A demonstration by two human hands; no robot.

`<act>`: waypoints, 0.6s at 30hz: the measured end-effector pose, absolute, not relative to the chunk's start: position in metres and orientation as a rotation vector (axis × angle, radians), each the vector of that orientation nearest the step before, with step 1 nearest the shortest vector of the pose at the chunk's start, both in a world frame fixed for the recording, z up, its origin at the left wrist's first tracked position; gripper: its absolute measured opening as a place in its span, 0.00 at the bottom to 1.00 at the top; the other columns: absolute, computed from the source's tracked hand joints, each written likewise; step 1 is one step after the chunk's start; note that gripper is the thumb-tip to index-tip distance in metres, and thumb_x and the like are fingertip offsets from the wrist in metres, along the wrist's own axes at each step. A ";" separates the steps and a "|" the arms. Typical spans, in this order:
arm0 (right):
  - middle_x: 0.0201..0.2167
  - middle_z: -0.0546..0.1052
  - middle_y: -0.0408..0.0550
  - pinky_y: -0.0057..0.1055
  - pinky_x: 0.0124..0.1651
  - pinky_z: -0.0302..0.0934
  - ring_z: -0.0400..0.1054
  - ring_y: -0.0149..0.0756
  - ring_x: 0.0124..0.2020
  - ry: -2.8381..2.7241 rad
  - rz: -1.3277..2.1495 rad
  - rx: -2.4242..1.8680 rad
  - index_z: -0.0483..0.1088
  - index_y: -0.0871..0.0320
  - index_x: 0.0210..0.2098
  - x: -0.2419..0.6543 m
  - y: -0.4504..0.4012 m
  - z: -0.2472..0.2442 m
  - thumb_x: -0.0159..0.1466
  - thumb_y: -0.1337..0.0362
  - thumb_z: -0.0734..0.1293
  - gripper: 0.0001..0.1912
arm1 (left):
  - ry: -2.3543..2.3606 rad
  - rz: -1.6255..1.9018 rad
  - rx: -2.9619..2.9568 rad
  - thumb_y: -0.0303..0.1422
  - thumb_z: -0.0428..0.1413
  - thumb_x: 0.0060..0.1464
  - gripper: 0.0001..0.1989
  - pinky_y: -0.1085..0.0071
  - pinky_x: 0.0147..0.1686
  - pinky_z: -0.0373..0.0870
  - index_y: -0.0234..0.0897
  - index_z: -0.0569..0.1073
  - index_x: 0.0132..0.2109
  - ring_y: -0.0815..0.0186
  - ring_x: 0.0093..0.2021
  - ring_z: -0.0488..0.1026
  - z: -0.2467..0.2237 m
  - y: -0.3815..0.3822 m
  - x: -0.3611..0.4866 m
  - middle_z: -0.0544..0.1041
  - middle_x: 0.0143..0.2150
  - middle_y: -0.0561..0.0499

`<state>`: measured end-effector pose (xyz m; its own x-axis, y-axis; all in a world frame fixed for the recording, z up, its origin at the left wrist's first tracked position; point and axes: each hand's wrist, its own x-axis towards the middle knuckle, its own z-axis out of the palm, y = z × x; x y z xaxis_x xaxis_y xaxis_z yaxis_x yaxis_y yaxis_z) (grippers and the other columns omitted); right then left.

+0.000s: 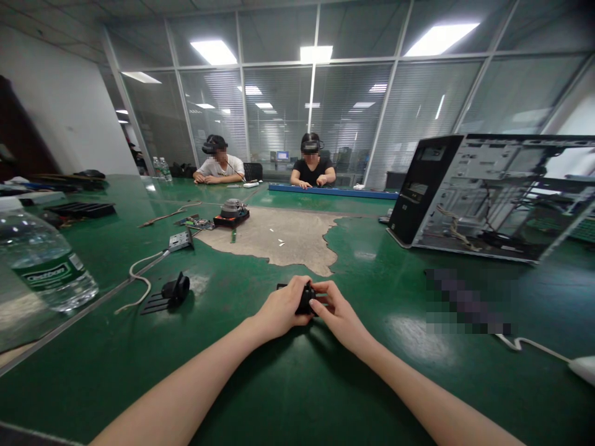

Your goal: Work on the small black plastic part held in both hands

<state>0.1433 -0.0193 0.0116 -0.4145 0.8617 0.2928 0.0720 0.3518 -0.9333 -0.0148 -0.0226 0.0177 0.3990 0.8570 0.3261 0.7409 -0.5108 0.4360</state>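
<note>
Low over the green tabletop (260,384), both my hands meet around a small black plastic part (305,300). My left hand (286,303) wraps its fingers and thumb about the part's left side. From the right, the bent fingers and thumb of my right hand (331,303) grip the same part. Much of it is hidden by my fingers, so its exact kind cannot be made out. To the left lies another black plastic piece (175,288), with a round end and flat slats, apart from my hands.
A water bottle (44,263) stands at left near a white cable (142,277) with a metal-cased connector (180,240). Beyond are a cooling fan (232,212) and a bare patch (288,232). An open computer case (483,198) stands right. Two people sit across the table.
</note>
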 end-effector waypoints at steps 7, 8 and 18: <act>0.40 0.67 0.46 0.33 0.43 0.63 0.65 0.33 0.40 -1.787 1.154 -0.829 0.60 0.56 0.40 0.145 -0.019 0.014 0.57 0.64 0.61 0.11 | 1.413 0.761 2.434 0.31 0.56 0.41 0.30 0.65 0.38 0.66 0.42 0.53 0.51 0.60 0.41 0.69 0.019 -0.024 -0.014 0.62 0.49 0.48; 0.40 0.67 0.46 0.33 0.43 0.63 0.65 0.33 0.41 -1.783 1.157 -0.811 0.60 0.55 0.40 0.145 -0.020 0.014 0.57 0.64 0.61 0.11 | 1.415 0.756 2.431 0.31 0.56 0.41 0.30 0.65 0.38 0.66 0.42 0.53 0.51 0.60 0.41 0.69 0.019 -0.024 -0.014 0.62 0.49 0.48; 0.42 0.68 0.48 0.34 0.43 0.62 0.66 0.34 0.41 -1.758 1.188 -0.823 0.58 0.54 0.44 0.145 -0.019 0.011 0.58 0.62 0.61 0.14 | 1.385 0.785 2.424 0.30 0.56 0.41 0.31 0.65 0.40 0.65 0.42 0.52 0.52 0.60 0.42 0.68 0.017 -0.023 -0.015 0.62 0.49 0.48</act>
<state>0.1446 -0.0190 0.0114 -0.4325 0.8580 0.2772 0.0629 0.3354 -0.9400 -0.0155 -0.0226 0.0172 0.4059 0.8515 0.3320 0.7222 -0.5215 0.4545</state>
